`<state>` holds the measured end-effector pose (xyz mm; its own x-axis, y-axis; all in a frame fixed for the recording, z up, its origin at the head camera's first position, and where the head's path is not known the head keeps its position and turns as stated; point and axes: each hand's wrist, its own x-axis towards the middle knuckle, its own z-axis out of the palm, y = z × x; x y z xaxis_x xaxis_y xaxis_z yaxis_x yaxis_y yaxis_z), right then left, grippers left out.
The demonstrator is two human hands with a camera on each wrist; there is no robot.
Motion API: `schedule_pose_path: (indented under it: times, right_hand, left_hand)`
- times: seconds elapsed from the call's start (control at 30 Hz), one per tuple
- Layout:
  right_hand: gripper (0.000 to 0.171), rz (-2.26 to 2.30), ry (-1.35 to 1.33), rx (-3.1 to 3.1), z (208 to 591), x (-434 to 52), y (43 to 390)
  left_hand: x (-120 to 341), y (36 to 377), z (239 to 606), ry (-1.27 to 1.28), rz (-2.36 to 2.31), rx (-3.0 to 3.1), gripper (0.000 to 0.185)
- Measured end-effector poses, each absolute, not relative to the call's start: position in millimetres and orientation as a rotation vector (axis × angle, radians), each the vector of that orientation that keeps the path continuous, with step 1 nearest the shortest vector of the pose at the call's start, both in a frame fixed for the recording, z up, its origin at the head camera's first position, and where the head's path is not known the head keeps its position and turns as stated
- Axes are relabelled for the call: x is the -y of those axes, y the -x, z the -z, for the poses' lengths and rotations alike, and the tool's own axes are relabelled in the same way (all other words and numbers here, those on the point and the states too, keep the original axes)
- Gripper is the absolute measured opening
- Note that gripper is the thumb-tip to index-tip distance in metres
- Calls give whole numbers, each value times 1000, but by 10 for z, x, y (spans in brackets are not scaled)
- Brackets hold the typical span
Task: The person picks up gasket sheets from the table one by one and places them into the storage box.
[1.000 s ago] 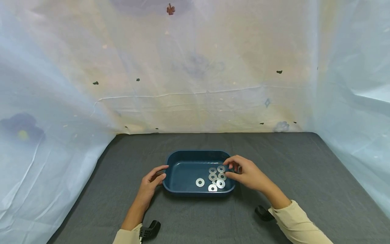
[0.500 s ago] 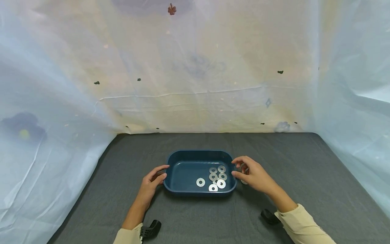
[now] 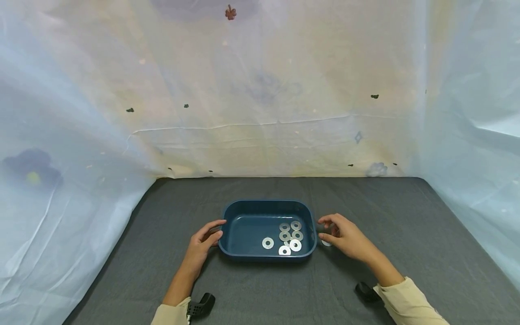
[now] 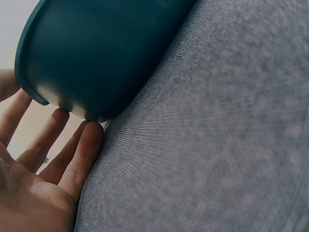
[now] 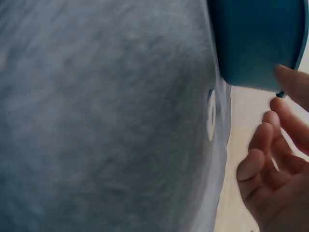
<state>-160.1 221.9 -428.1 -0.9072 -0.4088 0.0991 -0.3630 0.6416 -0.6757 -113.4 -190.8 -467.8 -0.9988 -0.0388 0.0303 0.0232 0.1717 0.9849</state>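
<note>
A dark blue tray point(image 3: 264, 201) sits on the grey cloth with several flat metal washers point(image 3: 290, 234) in its right half. My left hand point(image 3: 201, 240) lies at the tray's left end, its straight fingers point(image 4: 72, 150) touching the tray's point(image 4: 96, 53) outer wall. My right hand point(image 3: 343, 232) hovers just right of the tray with loosely curled fingers point(image 5: 263, 145) that hold nothing. One washer point(image 3: 326, 243) lies on the cloth beside the tray point(image 5: 256, 38), below the thumb; in the right wrist view this washer point(image 5: 211, 115) is apart from the fingers.
Dark grey cloth point(image 3: 406, 225) covers the table. Pale sheets point(image 3: 264, 90) hang as walls behind and on both sides. Black wrist mounts point(image 3: 201, 304) show near both cream sleeves point(image 3: 406, 302).
My right hand has moved from over the tray's right end out to the cloth on its right. A washer now lies on the cloth there. The left hand has stayed put.
</note>
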Motion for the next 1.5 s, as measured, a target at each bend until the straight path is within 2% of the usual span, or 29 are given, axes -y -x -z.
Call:
schedule_pose_path:
  times: [0.3,0.77,1.03,1.5]
  right_hand:
    - [45,1071,682,-2766,4406,-2342,1558]
    - [31,1015,580,-2803,4461,-2384,1598]
    - [29,988,507,-2790,4411,-2350,1580]
    - [33,1056,551,-2718,4399,-2377,1577]
  left_hand:
    - [1902,1135,4684,-15,1987,2362,37]
    - [1885,1134,4656,-12,2000,2348,37]
    - [1890,1128,4647,-1,1991,2348,37]
    - [1900,1121,4671,-16,1990,2357,37]
